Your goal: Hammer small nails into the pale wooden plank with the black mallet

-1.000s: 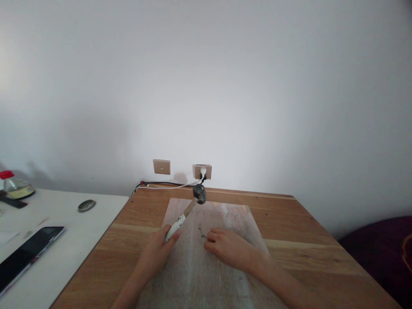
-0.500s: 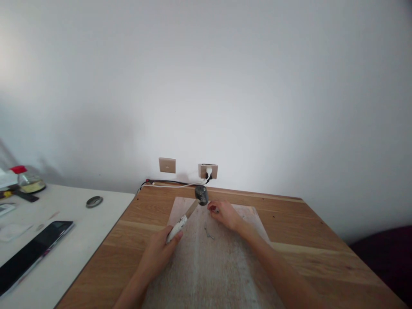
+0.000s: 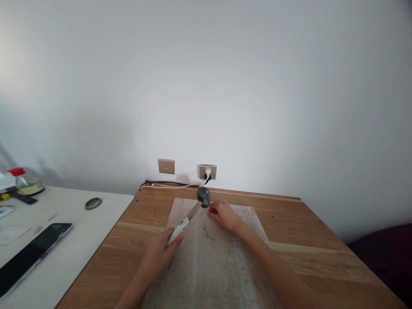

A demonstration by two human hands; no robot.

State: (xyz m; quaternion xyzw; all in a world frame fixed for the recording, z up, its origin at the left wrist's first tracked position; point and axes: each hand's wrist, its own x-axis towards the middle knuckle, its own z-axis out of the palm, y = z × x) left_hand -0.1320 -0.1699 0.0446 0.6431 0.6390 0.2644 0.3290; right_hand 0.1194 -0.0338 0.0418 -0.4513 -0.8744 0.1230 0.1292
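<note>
My left hand (image 3: 159, 254) grips the white-smeared wooden handle of a hammer (image 3: 192, 211). Its dark head is raised over the far part of a pale board (image 3: 209, 262) lying on the wooden table (image 3: 296, 240). My right hand (image 3: 222, 214) rests on the board just right of the hammer head, fingers curled together in a pinch; what they hold is too small to make out. A couple of small bent nails (image 3: 207, 234) lie on the board between my hands.
A white table (image 3: 77, 240) adjoins on the left, with a dark tablet (image 3: 30, 253), a round lid (image 3: 93, 203) and a red-capped bottle (image 3: 25, 182). Wall sockets (image 3: 206, 171) with cables sit behind the table. A dark purple seat (image 3: 383, 257) is at the right.
My right hand has reached forward from the middle of the board to beside the hammer head. The hammer head has shifted slightly right.
</note>
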